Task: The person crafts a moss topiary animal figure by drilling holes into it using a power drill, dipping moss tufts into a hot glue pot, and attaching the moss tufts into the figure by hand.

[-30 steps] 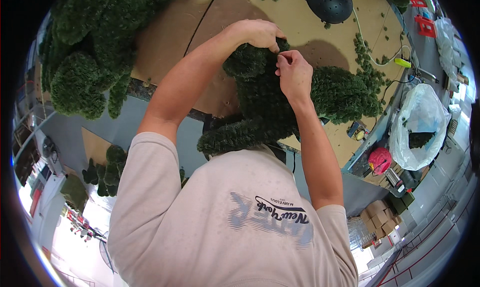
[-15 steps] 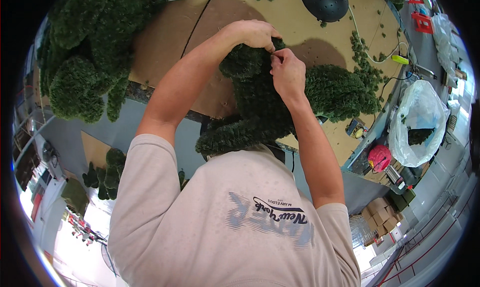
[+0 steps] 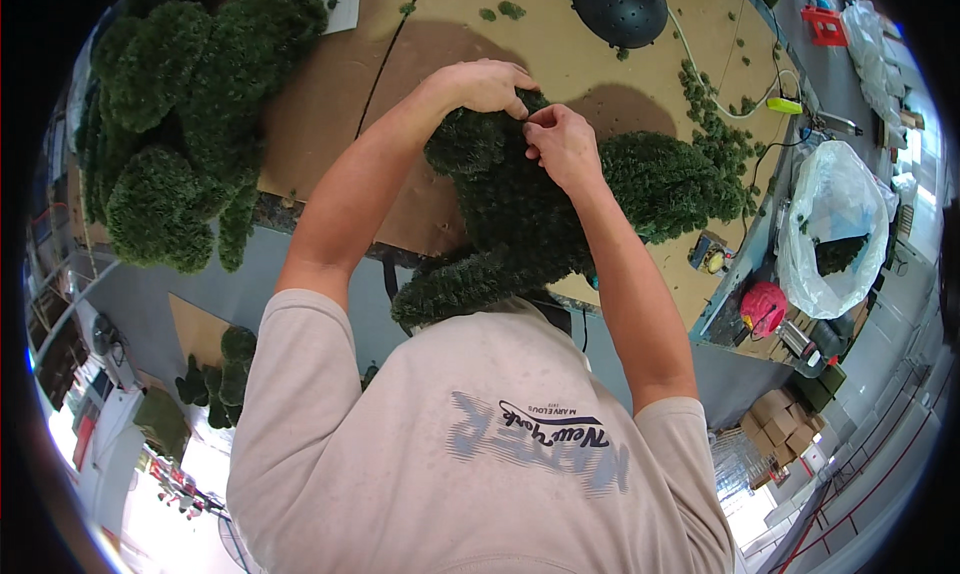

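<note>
Head view, hands: both up on top of a green shape (image 3: pixel 530 214) that lies on the bench (image 3: pixel 330 104).
Left hand (image 3: pixel 485 82): curled over the shape's top lobe, fingers bent down into the fuzz, knuckles up; gripping the lobe, not spread.
Right hand (image 3: pixel 562 146): just beside the left, thumb and forefinger pinched together on the green surface at the top; what's between the tips is too small to tell.
Hands, relation: fingertips nearly touching each other, w/ the lobe under both.
Green shape: dark green, fuzzy, lumpy; one thick limb sticks out toward the person, another bulge runs off to the right. Sits at the bench's near edge, right in front of the person's chest.
Bench: tan board top, w/ a darker brown patch under and behind the shape.
2nd green figure (image 3: pixel 170 124): bigger, same fuzz, several round lobes; on the bench's left part, well apart from the hands.
Black dome (image 3: pixel 620 4): dark, dotted w/ holes, at the far end of the bench, beyond the hands.
Green bits (image 3: pixel 715 124): loose scraps scattered on the bench to the right of the shape.
Cable (image 3: pixel 720 99): pale, loops across the far right of the bench.
Bag (image 3: pixel 830 224): clear plastic, off the bench's right edge, some green stuff inside.
Pink thing (image 3: pixel 763 307): round, below the bag, near the bench corner.
Boxes (image 3: pixel 780 424): cardboard, on the floor lower right.
</note>
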`<action>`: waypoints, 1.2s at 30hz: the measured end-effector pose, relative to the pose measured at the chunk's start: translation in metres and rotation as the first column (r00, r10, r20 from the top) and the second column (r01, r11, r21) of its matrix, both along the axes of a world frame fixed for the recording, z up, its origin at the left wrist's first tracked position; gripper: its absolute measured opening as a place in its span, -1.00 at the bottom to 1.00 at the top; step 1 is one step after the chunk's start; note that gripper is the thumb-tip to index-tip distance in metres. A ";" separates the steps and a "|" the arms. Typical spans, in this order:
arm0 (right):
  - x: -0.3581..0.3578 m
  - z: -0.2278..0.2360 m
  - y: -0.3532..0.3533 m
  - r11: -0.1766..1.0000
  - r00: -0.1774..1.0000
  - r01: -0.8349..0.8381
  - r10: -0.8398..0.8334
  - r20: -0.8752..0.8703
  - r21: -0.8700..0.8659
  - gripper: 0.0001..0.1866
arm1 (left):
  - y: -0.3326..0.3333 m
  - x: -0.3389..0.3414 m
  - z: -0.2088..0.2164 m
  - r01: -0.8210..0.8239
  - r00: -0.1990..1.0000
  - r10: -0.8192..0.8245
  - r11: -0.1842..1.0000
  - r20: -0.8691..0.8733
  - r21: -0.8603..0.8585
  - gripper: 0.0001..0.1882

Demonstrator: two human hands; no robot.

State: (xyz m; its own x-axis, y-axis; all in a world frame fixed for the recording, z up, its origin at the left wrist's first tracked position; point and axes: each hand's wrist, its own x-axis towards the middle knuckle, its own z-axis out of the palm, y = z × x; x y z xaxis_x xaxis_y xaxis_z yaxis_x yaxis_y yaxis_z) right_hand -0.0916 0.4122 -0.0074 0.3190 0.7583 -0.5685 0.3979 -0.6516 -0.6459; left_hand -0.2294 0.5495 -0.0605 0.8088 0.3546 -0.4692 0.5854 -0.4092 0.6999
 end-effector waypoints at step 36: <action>0.021 -0.033 0.019 0.990 0.983 -0.043 0.017 -0.185 -0.138 -0.88 | -0.034 -0.068 -0.005 -0.592 0.482 0.875 0.288 -0.044 -0.753 -0.30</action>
